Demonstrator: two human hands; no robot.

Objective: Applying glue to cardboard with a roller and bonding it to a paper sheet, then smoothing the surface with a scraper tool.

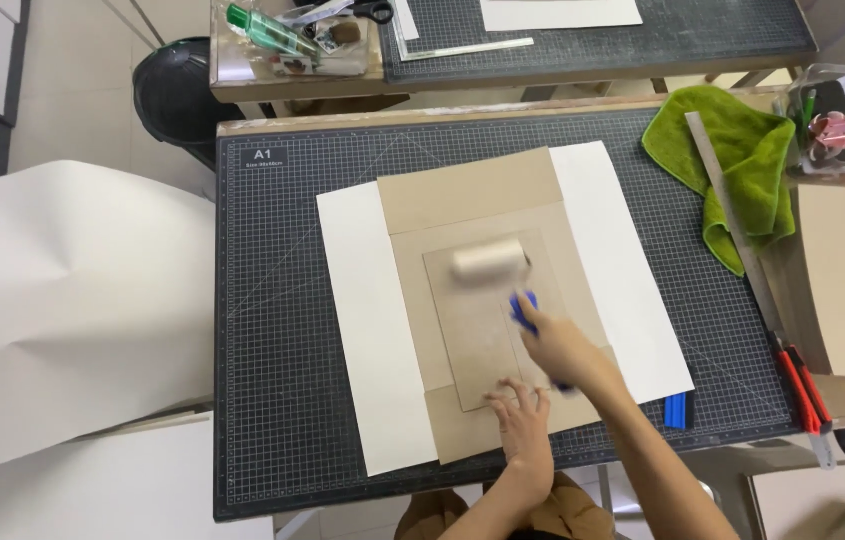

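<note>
Right hand (555, 345) is closed around the blue handle of a paint roller (491, 262), whose pale drum lies blurred on the small grey board (478, 330) at frame centre. Left hand (521, 405) presses spread fingertips on that board's lower edge. Beneath lie brown cardboard (471, 190) and white paper (368, 330). How much of the board is already rolled cannot be told; its surface looks uniformly matte.

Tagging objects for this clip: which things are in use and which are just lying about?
In use:
right hand gripping the roller
left hand pressing the small board
brown card under it
white sheet
cutting mat

Lying about:
green cloth
metal ruler
red cutter
blue scraper
scissors
black bin
</note>
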